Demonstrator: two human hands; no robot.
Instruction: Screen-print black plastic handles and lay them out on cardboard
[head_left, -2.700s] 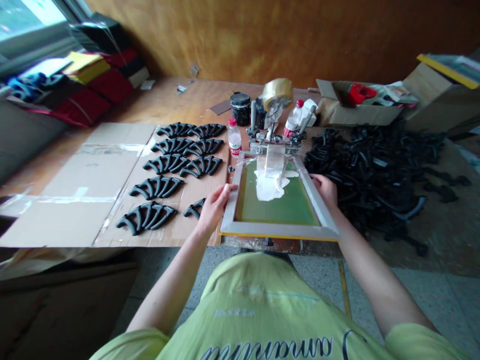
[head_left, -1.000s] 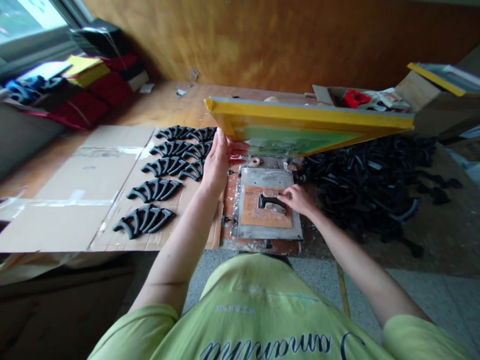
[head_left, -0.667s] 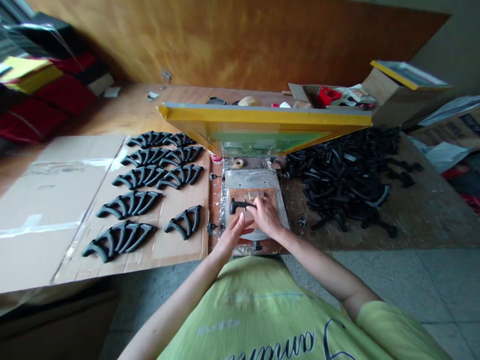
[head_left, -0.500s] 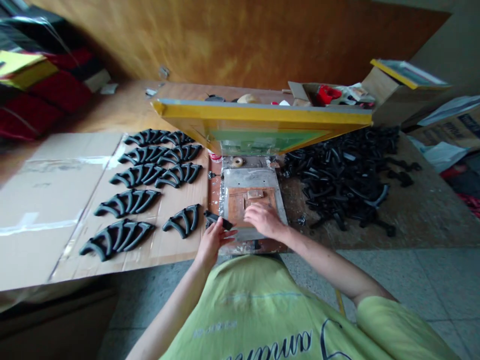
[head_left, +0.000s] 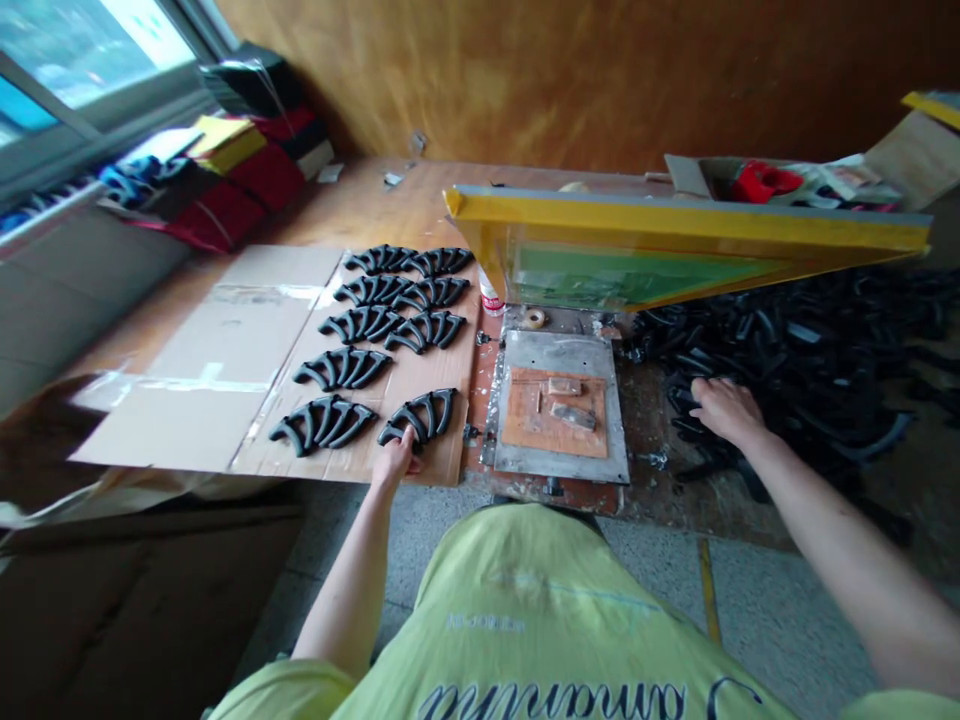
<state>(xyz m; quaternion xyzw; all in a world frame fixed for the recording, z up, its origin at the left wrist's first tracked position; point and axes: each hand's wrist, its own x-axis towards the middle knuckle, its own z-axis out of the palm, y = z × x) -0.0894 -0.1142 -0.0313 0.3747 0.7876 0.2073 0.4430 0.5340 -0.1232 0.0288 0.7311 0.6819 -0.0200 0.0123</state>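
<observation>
My left hand (head_left: 395,458) is at the front of the cardboard, its thumb and fingers closed on a black curved plastic handle (head_left: 391,434) at the left end of a short fanned row (head_left: 426,412). Other fanned rows of the same handles (head_left: 322,424) lie to the left and behind. My right hand (head_left: 727,408) reaches over the left side of a heap of black handles (head_left: 787,350), fingers stretched out and pointing down at them. I make out no part held in it. Between my hands lies a metal plate (head_left: 555,350) with a wooden board (head_left: 517,420) on it.
Above the plate a yellow-edged screen frame (head_left: 675,215) is tilted up. Small blocks (head_left: 574,416) sit on the board, with a tape roll (head_left: 534,318) behind. Clamps (head_left: 553,487) edge the plate. A carton (head_left: 690,178) stands behind the frame, red bundles (head_left: 255,195) at back left.
My left hand has carried the black handle left from the plate to the short row. My right hand has moved from the wooden board right to the heap. The view has turned left.
</observation>
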